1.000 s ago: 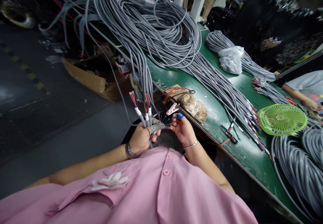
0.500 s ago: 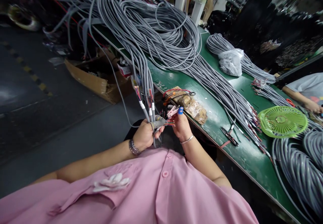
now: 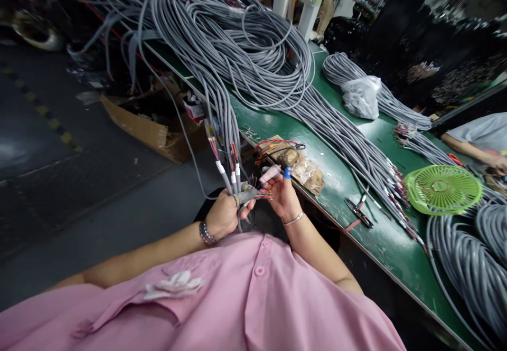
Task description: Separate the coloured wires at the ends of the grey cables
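My left hand point(image 3: 223, 215) is closed round a grey cable point(image 3: 246, 197). Its end points right, with several thin coloured wires point(image 3: 264, 196) fanning out of the cut sheath. Just right of those wires is my right hand point(image 3: 285, 199), palm turned inward, thumb raised and apart from the fingers. A blue cover point(image 3: 287, 172) sits on the thumb, and a pale pink wrapping point(image 3: 271, 173) shows at a finger. Whether the right fingertips touch the wires is hard to make out. Beyond my left hand, more grey cables with white bands point(image 3: 233, 176) hang with bare coloured wire ends.
Long bundles of grey cable point(image 3: 237, 50) lie across the green table point(image 3: 273, 121). Near its edge are a taped cardboard piece point(image 3: 303, 166) and a black hand tool point(image 3: 358, 212). A green fan point(image 3: 442, 190) stands right, near another person's arm point(image 3: 471, 150). Below left sits an open carton point(image 3: 137, 134).
My right thumb has moved away from the fingers, and the pink-wrapped finger has straightened. My left hand, still round the cable, has shifted slightly left.
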The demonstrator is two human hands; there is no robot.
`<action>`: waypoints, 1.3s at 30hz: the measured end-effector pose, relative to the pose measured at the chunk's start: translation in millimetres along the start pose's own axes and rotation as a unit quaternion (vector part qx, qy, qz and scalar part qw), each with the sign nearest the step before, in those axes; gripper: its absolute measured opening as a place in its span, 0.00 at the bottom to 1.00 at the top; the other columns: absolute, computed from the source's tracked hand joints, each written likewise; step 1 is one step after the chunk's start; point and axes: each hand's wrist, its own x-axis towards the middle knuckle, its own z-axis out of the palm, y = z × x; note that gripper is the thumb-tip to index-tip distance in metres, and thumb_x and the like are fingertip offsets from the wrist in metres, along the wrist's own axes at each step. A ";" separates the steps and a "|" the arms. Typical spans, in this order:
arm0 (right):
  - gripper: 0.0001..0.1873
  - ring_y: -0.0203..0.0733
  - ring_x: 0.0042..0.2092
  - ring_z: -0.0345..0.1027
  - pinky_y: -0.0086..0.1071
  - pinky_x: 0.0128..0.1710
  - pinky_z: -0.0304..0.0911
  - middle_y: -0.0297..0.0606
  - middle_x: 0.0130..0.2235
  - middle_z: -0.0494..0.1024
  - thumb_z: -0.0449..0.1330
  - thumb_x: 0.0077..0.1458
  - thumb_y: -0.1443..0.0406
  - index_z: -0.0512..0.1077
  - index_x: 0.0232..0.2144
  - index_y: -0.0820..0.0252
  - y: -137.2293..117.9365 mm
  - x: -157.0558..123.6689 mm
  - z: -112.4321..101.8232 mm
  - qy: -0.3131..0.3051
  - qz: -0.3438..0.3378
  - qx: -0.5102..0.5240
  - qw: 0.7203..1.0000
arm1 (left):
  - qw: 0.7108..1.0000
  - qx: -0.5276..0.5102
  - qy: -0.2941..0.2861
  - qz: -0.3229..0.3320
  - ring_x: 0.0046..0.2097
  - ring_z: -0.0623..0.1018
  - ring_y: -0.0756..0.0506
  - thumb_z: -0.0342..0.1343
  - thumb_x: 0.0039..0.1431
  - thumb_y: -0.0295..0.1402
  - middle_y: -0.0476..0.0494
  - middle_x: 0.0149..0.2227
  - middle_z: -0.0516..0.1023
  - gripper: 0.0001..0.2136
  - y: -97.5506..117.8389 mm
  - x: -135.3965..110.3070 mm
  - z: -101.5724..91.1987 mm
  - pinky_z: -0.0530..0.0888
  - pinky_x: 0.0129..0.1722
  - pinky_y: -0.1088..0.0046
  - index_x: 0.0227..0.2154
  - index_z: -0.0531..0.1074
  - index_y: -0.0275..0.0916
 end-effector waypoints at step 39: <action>0.30 0.33 0.28 0.67 0.30 0.28 0.68 0.35 0.31 0.77 0.66 0.42 0.42 0.73 0.34 0.61 -8.3 -14.2 -8.3 -0.056 0.084 -0.161 0.982 | 0.999 0.036 0.016 0.036 0.15 0.64 0.56 0.61 0.52 0.35 0.50 0.19 0.71 0.11 -12.6 -7.6 -11.8 0.57 0.14 0.79 0.20 0.69 0.36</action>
